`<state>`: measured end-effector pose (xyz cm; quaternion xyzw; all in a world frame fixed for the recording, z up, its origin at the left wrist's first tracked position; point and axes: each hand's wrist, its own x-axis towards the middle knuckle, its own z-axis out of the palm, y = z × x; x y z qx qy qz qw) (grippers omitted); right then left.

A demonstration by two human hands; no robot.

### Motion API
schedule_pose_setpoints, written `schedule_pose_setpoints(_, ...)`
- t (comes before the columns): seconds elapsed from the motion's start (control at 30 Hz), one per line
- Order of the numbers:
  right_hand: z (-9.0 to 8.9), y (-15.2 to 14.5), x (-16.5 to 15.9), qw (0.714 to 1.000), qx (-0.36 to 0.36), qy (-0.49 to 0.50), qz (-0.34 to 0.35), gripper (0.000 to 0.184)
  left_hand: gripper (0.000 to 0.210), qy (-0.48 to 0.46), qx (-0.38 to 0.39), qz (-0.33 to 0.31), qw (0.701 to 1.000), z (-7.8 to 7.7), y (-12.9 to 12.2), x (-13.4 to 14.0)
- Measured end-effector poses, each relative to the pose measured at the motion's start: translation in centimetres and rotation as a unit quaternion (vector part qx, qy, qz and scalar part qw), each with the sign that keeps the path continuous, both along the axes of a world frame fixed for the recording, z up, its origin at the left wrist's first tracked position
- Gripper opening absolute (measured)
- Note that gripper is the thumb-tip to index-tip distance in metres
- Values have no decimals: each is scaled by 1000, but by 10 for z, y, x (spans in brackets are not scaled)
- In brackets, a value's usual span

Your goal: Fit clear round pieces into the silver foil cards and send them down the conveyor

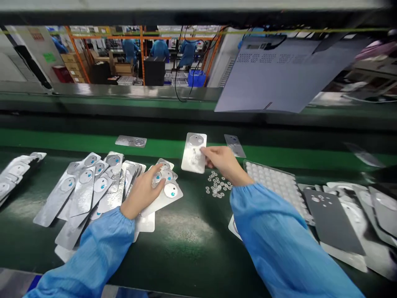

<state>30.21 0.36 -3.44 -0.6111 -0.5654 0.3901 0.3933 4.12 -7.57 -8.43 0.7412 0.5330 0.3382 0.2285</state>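
Observation:
My right hand (223, 161) pinches the right edge of a silver phone back panel (192, 159), held over the edge of the green belt. Below that hand lies a scatter of small clear rings (217, 188). My left hand (144, 189) is at the right side of a loose pile of silver phone back panels (85, 178). Its thumb and fingers are apart, over a white-silver panel (169, 191) with a round camera area and a blue dot. Whether the left fingertips press on the panels is hard to tell.
On the green belt lie two flat panels (130, 141) (235, 145). A tray of white pieces (274, 182) sits to the right, beside grey panels (333, 219). More panels (15, 171) are stacked at far left. A light-grey board (269, 78) hangs above. Co-workers in blue sit beyond.

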Motion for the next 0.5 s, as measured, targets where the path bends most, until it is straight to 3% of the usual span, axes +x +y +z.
schedule_pose_setpoints(0.07,8,24,-5,1000,-4,-16,-5,42,66,114,9,9,993,-4,12,-6)
schedule_pose_setpoints(0.13,3,17,-12,999,-9,-32,18,37,80,163,5,14,987,-9,20,-5)
schedule_pose_setpoints(0.3,-36,-75,-10,990,-22,-42,135,28,102,145,-15,57,988,-10,40,5)
schedule_pose_setpoints(0.4,-54,-121,-1,984,-40,-37,168,39,81,83,-35,84,992,-6,61,8)
schedule_pose_setpoints(0.5,-64,-140,6,990,-39,-38,131,43,50,26,-50,56,997,-1,79,6)
